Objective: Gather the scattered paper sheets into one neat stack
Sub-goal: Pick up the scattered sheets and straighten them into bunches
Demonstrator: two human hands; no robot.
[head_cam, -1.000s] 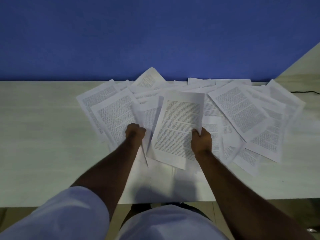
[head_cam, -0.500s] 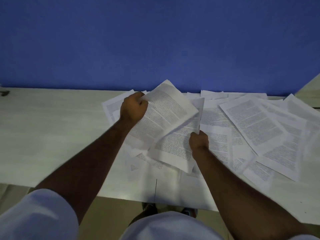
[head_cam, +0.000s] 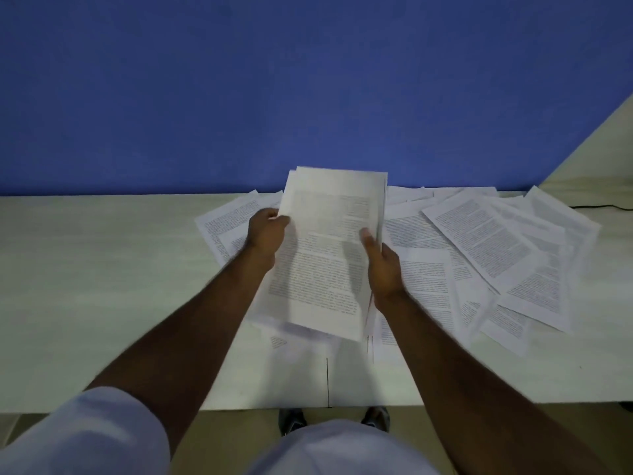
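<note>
Your left hand (head_cam: pixel 265 231) and right hand (head_cam: pixel 383 265) now grasp one raised bundle of sheets (head_cam: pixel 325 255), two pickups merged; many pages (head_cam: pixel 486 241) still lie scattered right on the table (head_cam: pixel 102 286).

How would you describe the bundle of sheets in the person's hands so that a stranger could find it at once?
Start at the blue wall and drop to the pale table below it. Above the scattered sheets there, the bundle is held up, the left hand and right hand gripping its side edges. Only it is off the table.
</note>
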